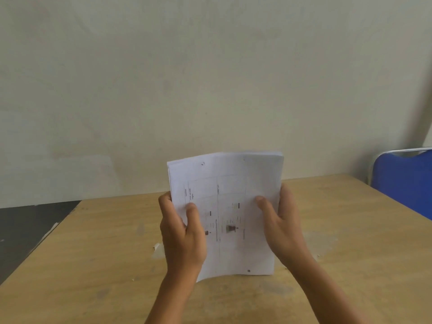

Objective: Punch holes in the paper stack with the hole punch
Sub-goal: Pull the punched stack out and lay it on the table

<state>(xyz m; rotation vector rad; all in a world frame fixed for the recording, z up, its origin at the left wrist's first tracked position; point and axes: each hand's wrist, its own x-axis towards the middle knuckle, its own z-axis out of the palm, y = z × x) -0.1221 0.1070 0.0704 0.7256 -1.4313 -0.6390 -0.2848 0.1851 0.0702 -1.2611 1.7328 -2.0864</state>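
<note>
A white printed paper stack [230, 206] stands upright at the centre of the frame, above the worn tan wooden desk [98, 258]. The left hand [181, 232] grips its left edge and the right hand [280, 226] its right edge, thumbs on the front sheet (one punched hole shows near the top left). A blue chair [404, 181] sits at the right edge.
</note>
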